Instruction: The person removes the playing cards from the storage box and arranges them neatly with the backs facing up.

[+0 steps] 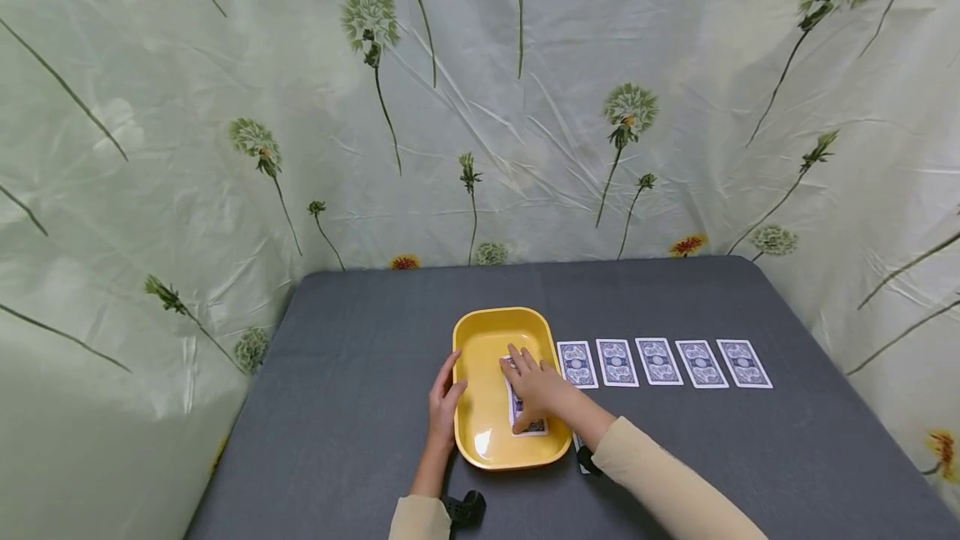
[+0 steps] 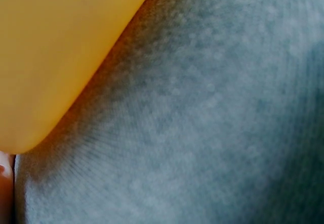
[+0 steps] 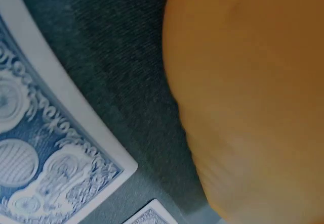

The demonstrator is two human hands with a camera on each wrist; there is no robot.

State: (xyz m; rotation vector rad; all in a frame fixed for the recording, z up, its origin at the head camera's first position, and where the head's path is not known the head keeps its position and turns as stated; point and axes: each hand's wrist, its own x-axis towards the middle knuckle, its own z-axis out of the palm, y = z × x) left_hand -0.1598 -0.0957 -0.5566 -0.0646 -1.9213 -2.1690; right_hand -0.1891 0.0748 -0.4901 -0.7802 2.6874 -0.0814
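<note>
A yellow tray (image 1: 480,440) with rounded corners sits on the grey cloth-covered table. My left hand (image 1: 442,403) rests against its left side, fingertips and thumb at the rim. In the left wrist view the tray's side (image 2: 55,52) fills the upper left corner. Inside the tray lies a blue-backed playing card (image 1: 534,428), face down, partly covered by my right hand (image 1: 538,390). The right hand's fingers are spread over the card's upper part, with the thumb near its lower end. Whether more cards lie beneath it is hidden.
Several face-down playing cards (image 1: 618,363) lie in a row right of the tray. Another card (image 1: 579,445) shows partly under the right wrist. A large card back (image 3: 30,148) appears in the right wrist view. A flower-printed curtain (image 1: 525,132) hangs behind the table (image 1: 360,373).
</note>
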